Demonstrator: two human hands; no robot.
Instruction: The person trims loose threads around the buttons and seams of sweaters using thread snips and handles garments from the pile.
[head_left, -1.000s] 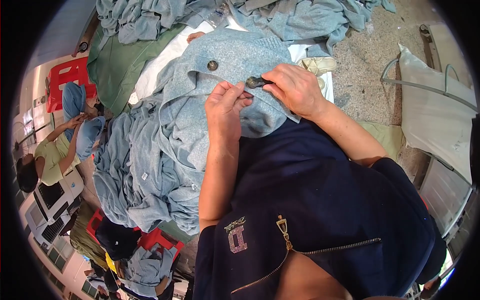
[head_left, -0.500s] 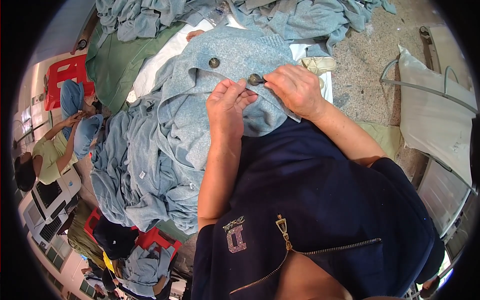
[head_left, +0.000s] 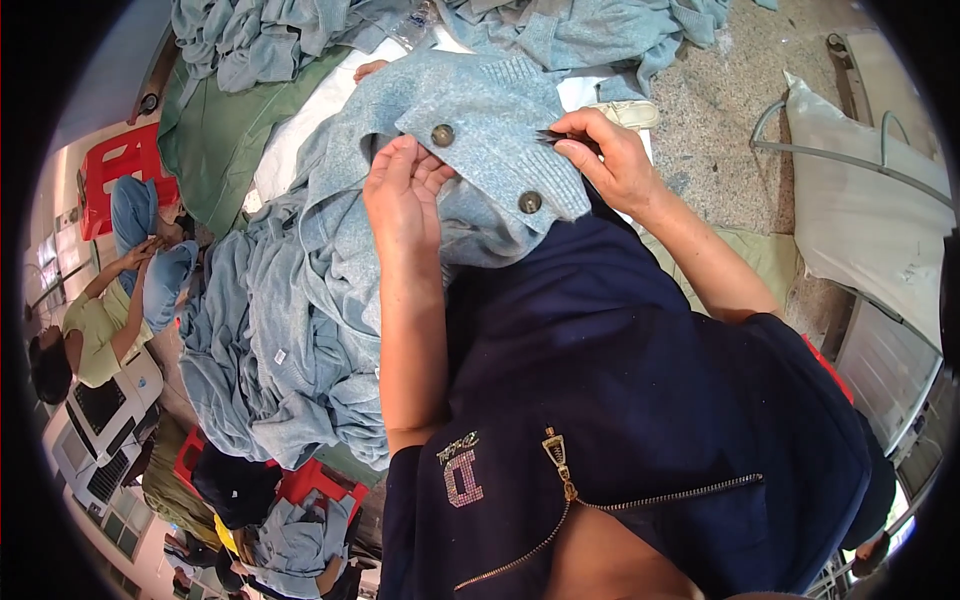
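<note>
The light blue knitted cardigan [head_left: 500,130] lies across the person's lap, now turned so two round brown buttons [head_left: 442,134] show where one did a second ago. The left hand [head_left: 405,200] pinches its soft, ribbed edge; the right hand [head_left: 610,160] is closed on small dark snips [head_left: 553,138]. More blue knitwear [head_left: 270,330] is heaped at the left.

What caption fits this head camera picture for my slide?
Left hand grips a light blue knitted cardigan with brown buttons; right hand pinches a small dark tool.
</note>
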